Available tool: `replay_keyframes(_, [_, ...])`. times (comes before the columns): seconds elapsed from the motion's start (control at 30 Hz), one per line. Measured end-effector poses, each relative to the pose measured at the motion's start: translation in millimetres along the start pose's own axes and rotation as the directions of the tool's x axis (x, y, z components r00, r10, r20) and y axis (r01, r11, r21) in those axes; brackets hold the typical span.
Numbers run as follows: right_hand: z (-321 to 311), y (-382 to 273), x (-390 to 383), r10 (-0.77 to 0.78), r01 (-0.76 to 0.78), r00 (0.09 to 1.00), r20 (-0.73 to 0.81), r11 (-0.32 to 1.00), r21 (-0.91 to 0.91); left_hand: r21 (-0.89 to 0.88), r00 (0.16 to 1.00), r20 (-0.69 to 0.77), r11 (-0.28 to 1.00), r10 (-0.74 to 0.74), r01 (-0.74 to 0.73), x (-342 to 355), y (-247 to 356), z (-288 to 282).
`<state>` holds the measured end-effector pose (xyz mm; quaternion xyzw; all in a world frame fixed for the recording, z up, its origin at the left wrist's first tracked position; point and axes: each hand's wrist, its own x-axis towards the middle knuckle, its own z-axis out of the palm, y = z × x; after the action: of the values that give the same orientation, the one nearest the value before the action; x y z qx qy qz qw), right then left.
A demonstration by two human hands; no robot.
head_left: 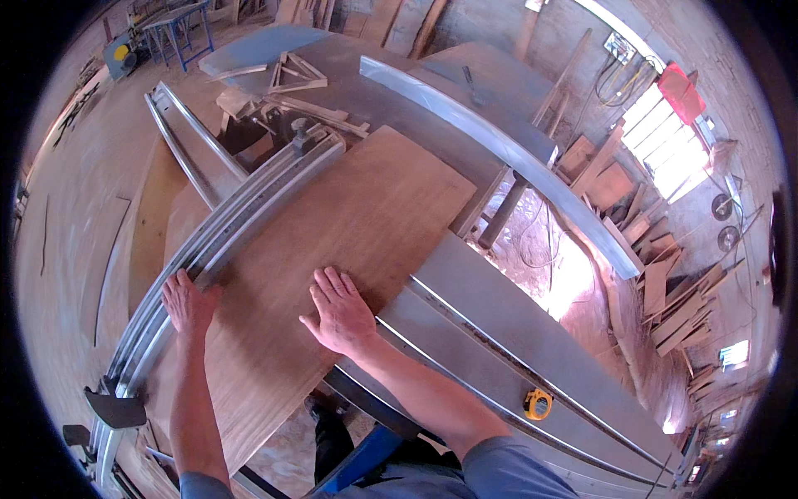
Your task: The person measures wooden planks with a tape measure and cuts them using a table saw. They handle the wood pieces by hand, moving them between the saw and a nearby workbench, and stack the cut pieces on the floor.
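Note:
A large brown wooden board (332, 220) lies slantwise across a sliding table saw. My left hand (189, 303) rests at the board's left edge, its fingers reaching onto the metal sliding rail (237, 204) and its thumb spread over the wood. Flat on the board, near its right edge, lies my right hand (341, 314) with the fingers stretched out. Neither hand is closed round anything. A dark clamp-like knob (300, 133) stands on the rail by the board's far left side. No saw blade shows.
A long metal fence (499, 150) crosses the far right of the machine. On the grey table at right sits a yellow tape measure (538, 404). A black bracket (115, 406) juts from the rail's near end. Wood offcuts (677, 303) lean along the right wall.

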<state>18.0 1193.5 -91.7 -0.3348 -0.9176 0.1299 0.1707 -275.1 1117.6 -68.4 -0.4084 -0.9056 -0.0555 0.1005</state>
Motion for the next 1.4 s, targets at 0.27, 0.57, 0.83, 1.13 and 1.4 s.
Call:
replay_keyframes(0.27, [-3, -2, 1, 0.017, -0.017, 0.999, 0.031, 1.0, 0.0, 0.019, 0.999, -0.027, 1.0, 0.02, -0.02, 1, -5, 1])
replay_keyframes(0.57, [0, -3, 3, 0.019, -0.018, 0.998, 0.056, 1.0, -0.022, 0.004, 0.999, -0.035, 1.0, 0.013, -0.013, 0, -5, -4])
replay_keyframes(0.83, [-4, -5, 7, 0.018, -0.016, 0.997, 0.079, 0.999, -0.03, -0.008, 1.0, -0.029, 1.0, 0.0, 0.0, 1, -5, -6])
replay_keyframes(1.13, [2, -2, 8, 0.0, 0.0, 1.0, 0.015, 0.999, -0.039, -0.019, 0.999, -0.035, 1.0, 0.009, -0.009, 2, -5, -6])
replay_keyframes(1.4, [0, -4, 10, -0.006, 0.007, 1.0, 0.013, 1.0, -0.025, -0.021, 1.0, -0.019, 1.0, 0.014, -0.015, 2, -7, -8])
